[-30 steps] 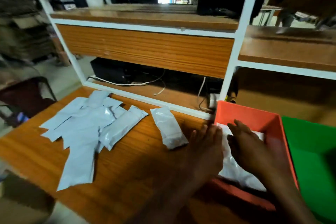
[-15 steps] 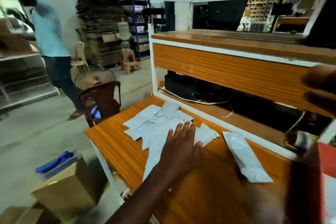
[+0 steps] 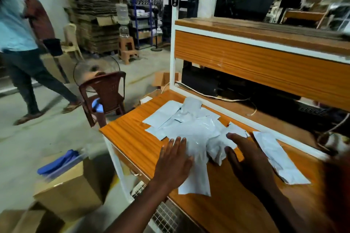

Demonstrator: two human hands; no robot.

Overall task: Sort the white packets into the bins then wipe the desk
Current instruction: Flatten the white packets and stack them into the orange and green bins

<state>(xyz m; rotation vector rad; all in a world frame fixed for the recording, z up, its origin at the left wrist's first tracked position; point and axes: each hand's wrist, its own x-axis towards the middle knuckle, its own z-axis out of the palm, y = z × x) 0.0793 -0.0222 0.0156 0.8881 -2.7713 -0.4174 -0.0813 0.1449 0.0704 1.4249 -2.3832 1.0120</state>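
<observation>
While hands hover, chair (image 3: 106, 96) beside desk (image 3: 132, 138).

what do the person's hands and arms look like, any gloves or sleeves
Both are bare: the left hand and right hand wear no gloves, rings or watch that show. Both forearms are uncovered to the bottom edge of the picture, so no sleeve is in view.

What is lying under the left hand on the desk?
The left hand rests with straight fingers on the pile of white packets, over a long flat one. Whether more packets lie beneath that one is hidden. The desk shows beside it.
</observation>
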